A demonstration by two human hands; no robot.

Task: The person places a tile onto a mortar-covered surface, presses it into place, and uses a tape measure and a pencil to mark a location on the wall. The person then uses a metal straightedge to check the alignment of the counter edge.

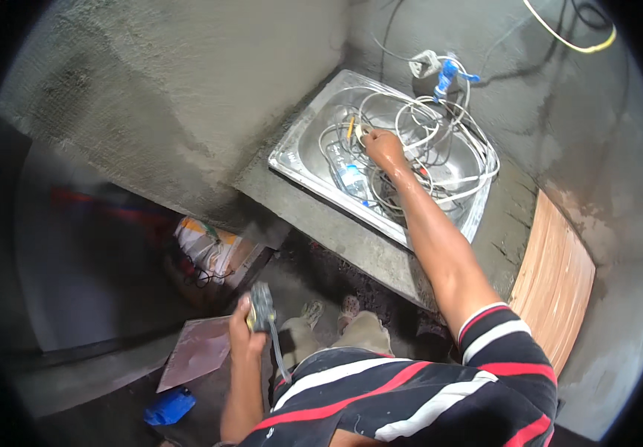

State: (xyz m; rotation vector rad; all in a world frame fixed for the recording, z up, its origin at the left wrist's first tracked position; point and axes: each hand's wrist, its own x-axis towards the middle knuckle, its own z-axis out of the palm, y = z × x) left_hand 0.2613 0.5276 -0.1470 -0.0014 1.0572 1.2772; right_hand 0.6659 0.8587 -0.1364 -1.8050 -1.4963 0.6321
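My right hand [384, 147] reaches into a steel sink basin [308, 170], its fingers closed at a small whitish piece [361, 132] that I cannot make out. Loops of white cable [478, 153] and darker wires lie tangled around it in the basin. Beside the hand are a clear plastic bottle [351, 177] with a blue band and a thin yellow-orange stick [350, 128]. Lower down at the left, my left hand [241, 328] is wrapped round a dusty grey boxy device [262, 307]. A grey cord [279, 350] hangs from it toward my shirt.
The basin rests on a rough cement counter [321, 223] between plastered walls. A white socket box [425, 64] and a blue-wrapped piece [446, 77] sit at its back corner. A wooden board [556, 276] leans at right. On the floor lie a blue object [170, 407] and a pinkish panel [198, 350].
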